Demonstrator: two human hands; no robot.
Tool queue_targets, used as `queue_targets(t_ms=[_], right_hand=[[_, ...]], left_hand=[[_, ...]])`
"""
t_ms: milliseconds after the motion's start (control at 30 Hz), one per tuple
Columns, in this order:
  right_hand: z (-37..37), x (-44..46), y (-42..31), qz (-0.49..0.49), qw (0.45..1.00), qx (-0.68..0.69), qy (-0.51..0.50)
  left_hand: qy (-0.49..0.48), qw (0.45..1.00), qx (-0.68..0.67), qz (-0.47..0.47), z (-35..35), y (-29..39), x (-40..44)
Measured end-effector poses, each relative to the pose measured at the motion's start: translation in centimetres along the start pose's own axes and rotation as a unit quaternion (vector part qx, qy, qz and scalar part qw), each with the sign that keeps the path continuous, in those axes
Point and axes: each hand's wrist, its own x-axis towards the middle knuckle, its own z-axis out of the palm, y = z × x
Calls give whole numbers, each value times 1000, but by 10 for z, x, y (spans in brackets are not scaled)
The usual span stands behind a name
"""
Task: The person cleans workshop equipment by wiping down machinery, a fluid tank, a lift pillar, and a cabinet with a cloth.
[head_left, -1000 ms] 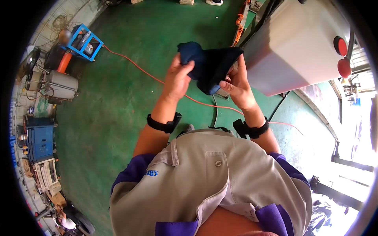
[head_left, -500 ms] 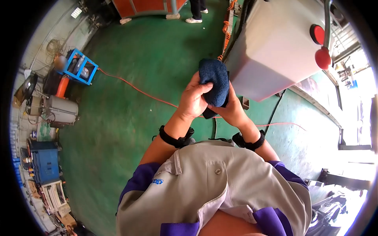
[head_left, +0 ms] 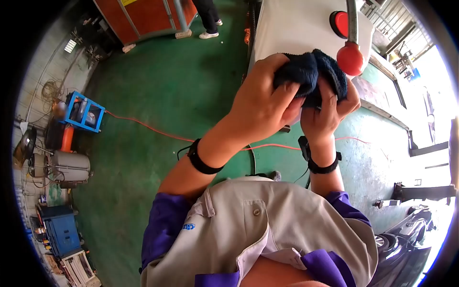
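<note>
A dark blue fuzzy cloth (head_left: 297,72) is bunched between my two hands, in front of the large white tank. My left hand (head_left: 260,95) grips its left side, with the fingers curled into the fabric. From the right, my right hand (head_left: 325,107) holds it, fingers pressed into a fold. Whatever may lie inside the cloth is hidden. Close to its upper right is a red ball (head_left: 350,58) on the end of a grey pipe (head_left: 352,21).
The white tank (head_left: 296,28) carries a red round cap (head_left: 340,24). A red hose (head_left: 143,125) crosses the green floor (head_left: 158,86). To the left are a blue metal frame (head_left: 86,112) and a blue cabinet (head_left: 62,234). Another person's legs (head_left: 207,19) show at the top.
Both hands have moved right and up with the cloth, now in front of the tank. The cloth is more folded, and the black object seen under it is out of sight. The view has shifted.
</note>
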Motion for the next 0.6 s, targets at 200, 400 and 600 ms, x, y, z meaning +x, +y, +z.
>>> queue_targets(t_ms=[200, 400, 600], right_hand=[[36, -39, 26, -41, 998, 13, 35], [40, -87, 25, -32, 999, 23, 2], [31, -107, 21, -5, 998, 36, -48]], left_hand=[[36, 998, 59, -11, 38, -4, -24], [17, 996, 92, -10, 65, -3, -83], [-63, 996, 49, -44, 62, -3, -112]])
